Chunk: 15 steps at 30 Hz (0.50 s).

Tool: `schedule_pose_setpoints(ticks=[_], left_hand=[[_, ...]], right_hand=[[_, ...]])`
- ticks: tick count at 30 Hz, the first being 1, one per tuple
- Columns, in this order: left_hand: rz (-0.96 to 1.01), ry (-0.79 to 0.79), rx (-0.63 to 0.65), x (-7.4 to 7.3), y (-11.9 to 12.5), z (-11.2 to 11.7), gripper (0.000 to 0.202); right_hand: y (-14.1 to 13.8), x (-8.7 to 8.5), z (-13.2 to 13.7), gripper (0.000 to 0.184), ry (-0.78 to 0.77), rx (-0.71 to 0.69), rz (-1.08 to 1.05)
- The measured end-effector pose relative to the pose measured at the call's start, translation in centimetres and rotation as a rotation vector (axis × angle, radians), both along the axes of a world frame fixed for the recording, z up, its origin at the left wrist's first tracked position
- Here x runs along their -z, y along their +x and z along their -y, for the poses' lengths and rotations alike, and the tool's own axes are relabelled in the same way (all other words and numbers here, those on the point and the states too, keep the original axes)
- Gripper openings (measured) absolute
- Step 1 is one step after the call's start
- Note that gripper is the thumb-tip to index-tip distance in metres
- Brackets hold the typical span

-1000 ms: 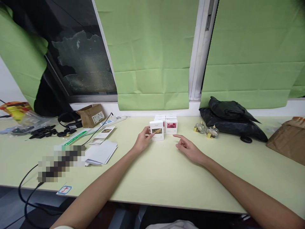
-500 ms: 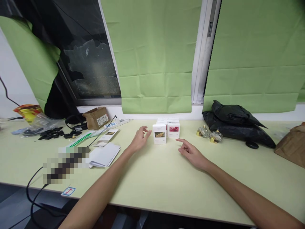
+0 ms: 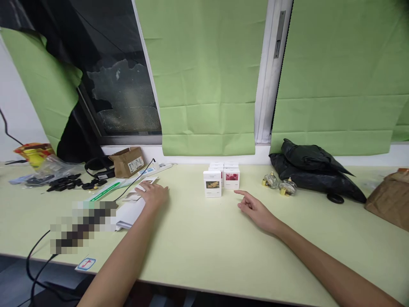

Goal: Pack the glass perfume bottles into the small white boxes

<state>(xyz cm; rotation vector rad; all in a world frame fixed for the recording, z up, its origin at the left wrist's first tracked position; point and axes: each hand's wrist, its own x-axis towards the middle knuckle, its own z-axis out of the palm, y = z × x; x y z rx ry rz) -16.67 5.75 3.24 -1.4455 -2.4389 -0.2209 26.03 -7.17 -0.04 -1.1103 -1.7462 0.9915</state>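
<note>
My left hand (image 3: 153,196) reaches over a flat, unfolded white card box (image 3: 150,181) printed with a picture, its fingers spread on or just above it. Folded white papers (image 3: 129,212) lie under and beside that wrist. Over the middle of the table hovers my right hand (image 3: 257,212), index finger stretched out and the others loosely curled around nothing. Just left of its fingertip stands a small white box (image 3: 212,192) with a yellow flower picture. Close behind it are several similar boxes, one a white box with a pink flower picture (image 3: 231,184).
Two small glass bottles with gold parts (image 3: 287,186) and black plastic bags (image 3: 316,177) lie to the right, near a brown paper bag (image 3: 390,202). At left are an open cardboard box (image 3: 128,163), a power strip (image 3: 156,169), black cables and small black parts (image 3: 65,182).
My left hand has moved left, from beside the yellow-flower box to the flat card box. The right hand has stayed almost in place. The view has shifted slightly.
</note>
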Motion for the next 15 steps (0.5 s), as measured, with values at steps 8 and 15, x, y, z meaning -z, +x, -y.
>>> schedule_pose_setpoints(ticks=[8, 15], left_hand=[[-0.046, -0.079, -0.005, 0.6, -2.7, -1.3, 0.058], [-0.082, -0.056, 0.078, 0.4, -1.5, -0.9, 0.057]], right_hand=[[0.0, 0.2, -0.2, 0.061, -0.012, -0.005, 0.004], [0.0, 0.4, -0.3, 0.062, -0.013, -0.004, 0.003]])
